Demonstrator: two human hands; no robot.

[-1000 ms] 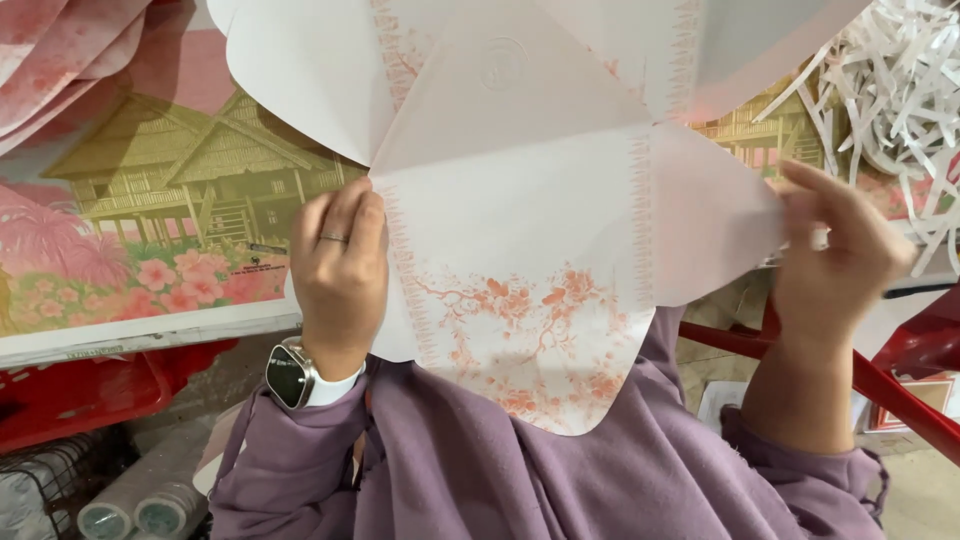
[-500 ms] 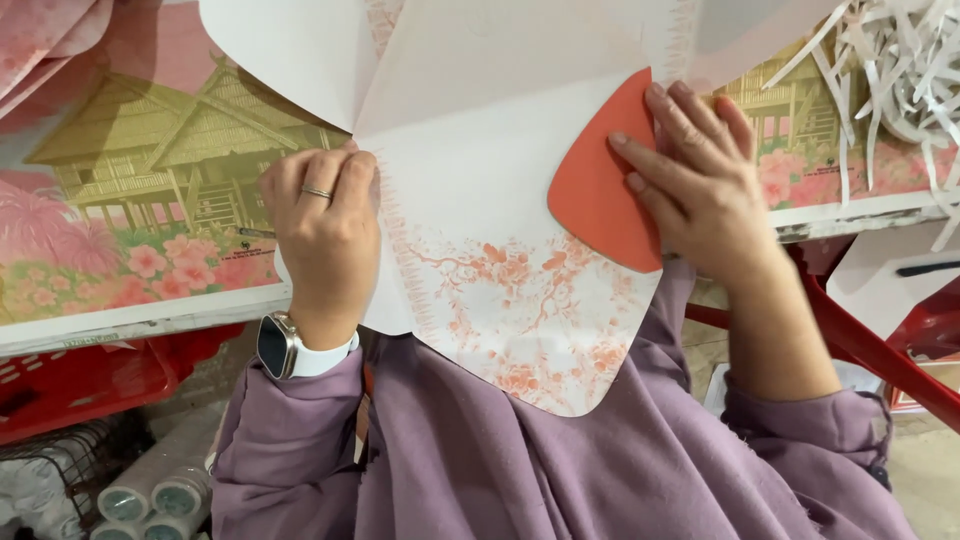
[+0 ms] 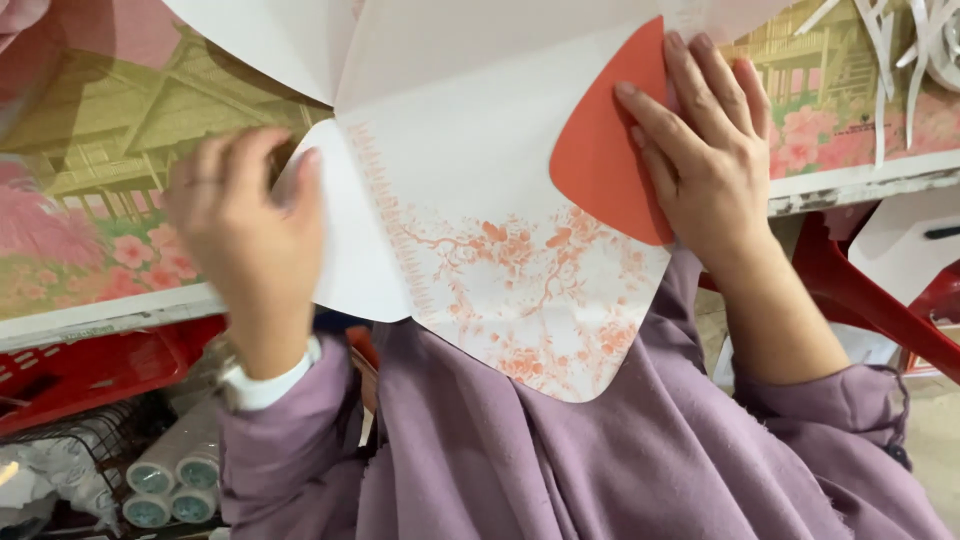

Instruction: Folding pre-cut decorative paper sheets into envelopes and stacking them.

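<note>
A bench (image 3: pixel 120 318) covered with a printed scene of yellow wooden houses and pink flowers stretches behind and to either side of both hands. On it, between the hands and hanging over the bench's near edge toward the person's purple garment (image 3: pixel 600 470), lies a large white die-cut paper sheet (image 3: pixel 470 180) with rounded flaps and an orange blossom-branch print on the flap nearest the body.

The right hand (image 3: pixel 710 150) lies flat, fingers spread and straight, pressing an orange-red flap (image 3: pixel 600 150) of the sheet folded inward; the hand grips nothing, only bears down on it. The left hand (image 3: pixel 245 220) is blurred; its fingers curl over the left flap's edge, thumb toward the sheet's middle, seemingly pinching that flap, though the blur leaves the grip unsure. A white watch band (image 3: pixel 265 385) sits at the left wrist.

Below the left hand, under the bench, stand a red crate (image 3: pixel 90 370) and several pale rolls (image 3: pixel 165 480) seen end-on. Beyond the right hand, white paper strips (image 3: pixel 900 50) lie on the bench.
</note>
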